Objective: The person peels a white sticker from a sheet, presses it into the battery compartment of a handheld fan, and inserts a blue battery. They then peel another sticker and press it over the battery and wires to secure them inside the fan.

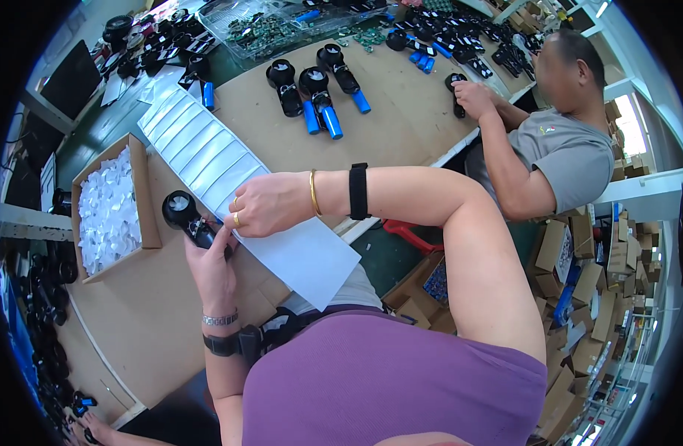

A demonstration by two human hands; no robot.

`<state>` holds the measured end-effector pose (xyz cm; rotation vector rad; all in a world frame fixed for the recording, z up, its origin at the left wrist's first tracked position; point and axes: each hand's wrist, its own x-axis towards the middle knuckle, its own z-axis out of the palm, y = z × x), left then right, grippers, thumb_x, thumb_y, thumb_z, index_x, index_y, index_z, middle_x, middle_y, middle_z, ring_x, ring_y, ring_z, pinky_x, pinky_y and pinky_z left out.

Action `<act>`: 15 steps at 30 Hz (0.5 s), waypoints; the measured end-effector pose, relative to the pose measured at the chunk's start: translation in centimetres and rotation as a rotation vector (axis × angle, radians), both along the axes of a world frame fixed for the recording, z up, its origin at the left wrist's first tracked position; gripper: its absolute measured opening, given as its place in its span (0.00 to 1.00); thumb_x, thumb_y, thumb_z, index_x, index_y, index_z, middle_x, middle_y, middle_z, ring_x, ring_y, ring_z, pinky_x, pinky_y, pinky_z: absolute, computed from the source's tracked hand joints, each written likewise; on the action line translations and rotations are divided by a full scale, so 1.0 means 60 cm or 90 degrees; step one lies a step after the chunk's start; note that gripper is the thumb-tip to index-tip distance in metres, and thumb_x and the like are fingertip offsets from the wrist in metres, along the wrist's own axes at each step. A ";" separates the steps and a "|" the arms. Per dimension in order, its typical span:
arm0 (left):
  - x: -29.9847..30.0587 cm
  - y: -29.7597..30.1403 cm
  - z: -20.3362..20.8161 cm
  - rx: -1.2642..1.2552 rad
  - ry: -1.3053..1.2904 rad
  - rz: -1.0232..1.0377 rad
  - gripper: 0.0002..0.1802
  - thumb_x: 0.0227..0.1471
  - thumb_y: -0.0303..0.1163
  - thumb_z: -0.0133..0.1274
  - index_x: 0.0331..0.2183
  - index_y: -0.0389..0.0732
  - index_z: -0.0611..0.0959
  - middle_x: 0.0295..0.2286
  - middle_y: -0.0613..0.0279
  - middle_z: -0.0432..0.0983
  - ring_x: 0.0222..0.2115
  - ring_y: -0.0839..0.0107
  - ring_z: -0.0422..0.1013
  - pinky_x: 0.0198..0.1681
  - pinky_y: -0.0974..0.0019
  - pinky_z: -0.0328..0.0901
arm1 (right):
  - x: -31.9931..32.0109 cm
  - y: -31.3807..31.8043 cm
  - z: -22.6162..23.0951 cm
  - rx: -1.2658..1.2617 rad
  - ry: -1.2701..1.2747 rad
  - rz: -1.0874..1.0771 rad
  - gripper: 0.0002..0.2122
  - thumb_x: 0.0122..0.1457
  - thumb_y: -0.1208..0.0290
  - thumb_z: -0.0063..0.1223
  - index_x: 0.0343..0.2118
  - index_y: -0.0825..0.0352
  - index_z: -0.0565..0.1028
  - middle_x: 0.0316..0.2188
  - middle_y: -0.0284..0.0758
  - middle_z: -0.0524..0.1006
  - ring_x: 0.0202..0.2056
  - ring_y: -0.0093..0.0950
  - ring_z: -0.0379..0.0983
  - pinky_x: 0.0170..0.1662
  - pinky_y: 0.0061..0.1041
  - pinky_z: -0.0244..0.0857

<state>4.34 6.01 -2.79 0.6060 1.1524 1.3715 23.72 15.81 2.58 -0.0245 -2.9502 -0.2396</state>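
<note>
A black handheld fan (181, 209) with a round head is held over the tabletop in my left hand (210, 271). Its fingers are closed around the handle, where thin wires show. My right hand (271, 202) reaches across from the right, its thumb and fingers pinched together at the fan's handle. Whatever that pinch holds is hidden. Beneath my right hand lies a long white sheet (311, 260), which continues to a row of pale, shiny strips (189, 137). On the table beyond, several black fans (285, 88) lie with blue battery cells (329, 123) sticking out of their handles.
Left of my hands stands a cardboard box (153, 204) full of small white pieces. Across the table a clear tray (263, 37) holds green circuit boards. A co-worker (557, 141) at the right handles another black fan (454, 93). Another person's hand (96, 427) shows at bottom left.
</note>
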 end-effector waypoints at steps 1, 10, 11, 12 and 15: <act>0.001 0.002 0.000 -0.001 -0.001 -0.006 0.22 0.56 0.17 0.60 0.50 0.39 0.71 0.39 0.67 0.71 0.35 0.76 0.72 0.36 0.70 0.70 | 0.000 0.002 0.001 0.005 0.013 0.020 0.04 0.57 0.71 0.56 0.29 0.63 0.80 0.36 0.30 0.77 0.41 0.28 0.78 0.43 0.28 0.74; 0.008 0.002 -0.006 -0.008 0.011 0.045 0.24 0.56 0.16 0.60 0.51 0.39 0.71 0.39 0.67 0.71 0.33 0.76 0.72 0.35 0.70 0.71 | 0.004 -0.005 -0.007 -0.052 0.029 -0.011 0.04 0.58 0.70 0.55 0.35 0.61 0.79 0.40 0.31 0.77 0.43 0.29 0.77 0.43 0.29 0.73; 0.005 0.004 -0.011 0.000 0.008 0.035 0.24 0.55 0.16 0.60 0.51 0.39 0.71 0.39 0.67 0.71 0.33 0.76 0.72 0.35 0.70 0.71 | 0.008 -0.007 -0.012 -0.077 0.017 -0.057 0.05 0.59 0.70 0.54 0.36 0.61 0.78 0.41 0.32 0.77 0.42 0.30 0.78 0.43 0.30 0.73; 0.002 0.003 -0.017 0.007 0.004 0.028 0.24 0.55 0.16 0.60 0.51 0.38 0.71 0.39 0.66 0.71 0.32 0.76 0.72 0.34 0.70 0.71 | 0.011 -0.012 -0.019 -0.081 0.021 -0.047 0.05 0.59 0.70 0.54 0.36 0.61 0.78 0.41 0.32 0.77 0.42 0.30 0.78 0.43 0.30 0.73; -0.005 0.001 -0.024 0.012 0.008 0.035 0.24 0.54 0.15 0.61 0.50 0.37 0.71 0.38 0.66 0.71 0.31 0.76 0.73 0.33 0.71 0.71 | 0.018 -0.029 -0.041 -0.285 0.132 -0.176 0.06 0.61 0.72 0.53 0.40 0.64 0.74 0.38 0.40 0.80 0.41 0.40 0.80 0.41 0.36 0.75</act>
